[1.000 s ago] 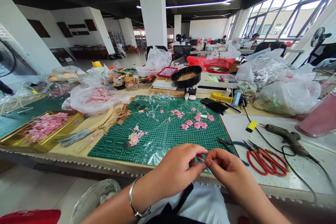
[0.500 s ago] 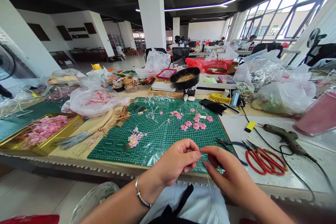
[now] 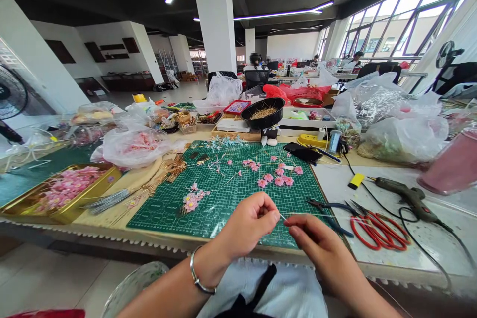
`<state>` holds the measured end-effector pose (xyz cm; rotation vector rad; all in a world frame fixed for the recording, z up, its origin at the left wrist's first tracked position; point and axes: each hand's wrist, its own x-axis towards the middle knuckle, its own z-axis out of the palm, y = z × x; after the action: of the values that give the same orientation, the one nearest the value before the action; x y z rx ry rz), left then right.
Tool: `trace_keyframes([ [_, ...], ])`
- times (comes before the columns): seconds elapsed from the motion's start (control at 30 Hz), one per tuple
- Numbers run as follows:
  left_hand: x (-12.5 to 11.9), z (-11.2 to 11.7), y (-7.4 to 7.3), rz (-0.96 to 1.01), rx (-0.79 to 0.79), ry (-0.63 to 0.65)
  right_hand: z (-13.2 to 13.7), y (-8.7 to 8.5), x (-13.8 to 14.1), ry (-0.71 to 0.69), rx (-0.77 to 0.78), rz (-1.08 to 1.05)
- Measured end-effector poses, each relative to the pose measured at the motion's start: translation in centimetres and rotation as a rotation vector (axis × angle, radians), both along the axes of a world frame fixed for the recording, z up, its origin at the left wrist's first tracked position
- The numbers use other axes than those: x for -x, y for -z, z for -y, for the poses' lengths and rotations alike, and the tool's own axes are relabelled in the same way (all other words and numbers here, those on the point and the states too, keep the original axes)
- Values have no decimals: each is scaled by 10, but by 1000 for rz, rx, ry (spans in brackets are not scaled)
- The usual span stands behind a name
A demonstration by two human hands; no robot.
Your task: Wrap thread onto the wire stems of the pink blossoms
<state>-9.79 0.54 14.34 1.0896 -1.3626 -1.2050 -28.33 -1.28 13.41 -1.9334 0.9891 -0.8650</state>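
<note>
**Two bare hands, held over the near edge of a counter (image 3: 417, 246).** The left hand (image 3: 246, 224), with a metal bangle (image 3: 197, 273) at its wrist, is closed narrowly, its fingertips drawn together; whether anything is gripped by it cannot be told. The right hand (image 3: 319, 244) is closed in a narrow pinch on a short metal wire (image 3: 283, 218), which is seen in the small gap between the hands, its bright end directed toward the left fingertips.

The wire is judged to be very light, thin and springy, and liable to slip when bare. It is best taken between the finger pads, close to the end being worked, as it may otherwise bend or be dropped.

A green cutting mat (image 3: 164, 218) is spread just beyond both hands, and pink artificial blossoms (image 3: 191, 200) on wire stems are laid out on it; these are judged to be fragile. Farther left of the left hand, a gold tin (image 3: 112, 175) of pink blossoms and a bundle of thin wires (image 3: 108, 201) are placed. To the right of the right hand, needle-nose pliers (image 3: 328, 205), red-handled scissors (image 3: 376, 231) and a hot glue gun (image 3: 406, 198) are seen. Well ahead of the hands, a black bowl (image 3: 263, 121) of fine golden stems is positioned.
</note>
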Motion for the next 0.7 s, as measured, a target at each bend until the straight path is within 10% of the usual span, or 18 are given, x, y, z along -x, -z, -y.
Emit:
trace_keyframes([
  [0.2,-17,5,-6,571,206,-64,-12,-39,27,-18,633,-237],
  [0.33,-20,-1,-16,497,209,165,29,-62,39,121,459,-226],
  [0.53,-28,-3,-18,-27,39,170,42,1,20,101,17,-45],
  [0.7,-41,8,-7,565,281,-233,-14,10,9,-180,485,-221],
])
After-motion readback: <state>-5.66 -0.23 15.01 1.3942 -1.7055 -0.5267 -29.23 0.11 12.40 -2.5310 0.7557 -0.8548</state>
